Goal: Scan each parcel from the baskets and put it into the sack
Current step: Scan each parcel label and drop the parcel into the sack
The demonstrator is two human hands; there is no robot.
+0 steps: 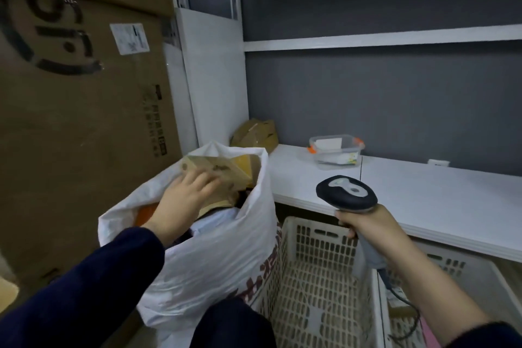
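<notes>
A white woven sack point(214, 257) with red print stands open on the floor, stuffed with parcels. On top of them lies a brown cardboard parcel point(223, 175), and my left hand point(183, 200) rests on it with the fingers spread, inside the sack's mouth. To the right, my right hand point(367, 223) grips the handle of a dark barcode scanner point(346, 193), held upright above a white plastic basket point(316, 285). The part of the basket's floor that shows is bare. A second white basket point(463, 271) stands further right, partly under the shelf.
Large cardboard boxes point(79, 110) are stacked at the left against the sack. A white shelf point(409, 198) runs along the grey wall, carrying a clear plastic box point(336, 150) with orange clips. A crumpled brown carton point(255, 133) lies in the corner. The scanner's cable point(401, 299) hangs down.
</notes>
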